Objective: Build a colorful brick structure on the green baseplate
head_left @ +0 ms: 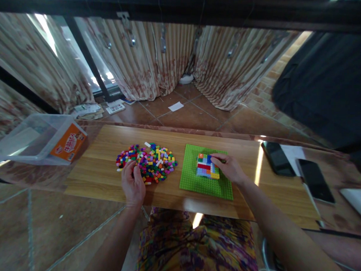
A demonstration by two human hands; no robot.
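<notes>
Board (93,170), plate (189,178), pile (158,164), build (204,172).
The board shows bare wood at the pile's 9 o'clock and the plate's 3 o'clock; its near edge runs close at the plate's 6 o'clock. The plate, probably light and stiff, takes hold best by its rim. The pile, at the plate's 9 o'clock across a narrow strip, would likely scatter if swept. A phone (278,159) bounds the room at 3 o'clock. The left hand (133,183) curls at the pile's 7 o'clock; whether it holds anything, I cannot tell. The right hand (230,167) has fingertips at the build's 1 o'clock corner, pinching or pressing, I cannot tell. The build, near the plate's centre, should be light, hard, slick: grip low; single bricks (215,175) may pop off.
</notes>
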